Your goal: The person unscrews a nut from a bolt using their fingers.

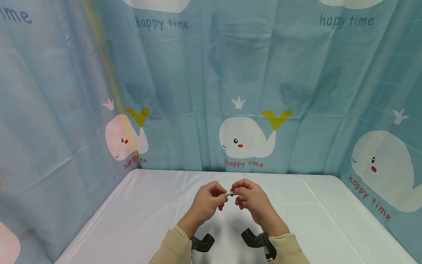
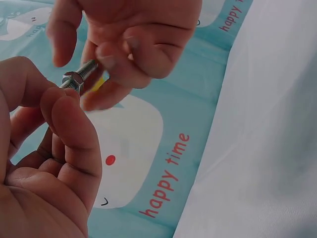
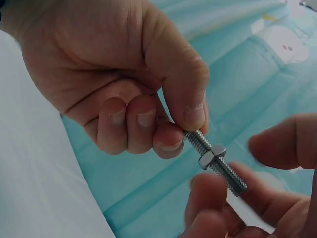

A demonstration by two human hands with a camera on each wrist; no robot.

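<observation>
My left hand (image 1: 205, 202) pinches one end of a small silver threaded bolt (image 3: 231, 179) between thumb and finger. A hex nut (image 3: 212, 155) sits partway along the thread. The left fingertips hide the gripped end, so I cannot tell whether it has a head. My right hand (image 1: 256, 201) is at the bolt's free end. In the right wrist view its thumb stands apart from the bolt and its loosely bent fingers lie around the free end, slightly blurred. Whether a right fingertip touches the thread, I cannot tell.
Below the hands stretches a table with a white cloth (image 1: 138, 220). A blue curtain (image 1: 184, 139) printed with whales closes off the back and both sides. Black wrist mounts (image 1: 202, 242) sit at the sleeve cuffs.
</observation>
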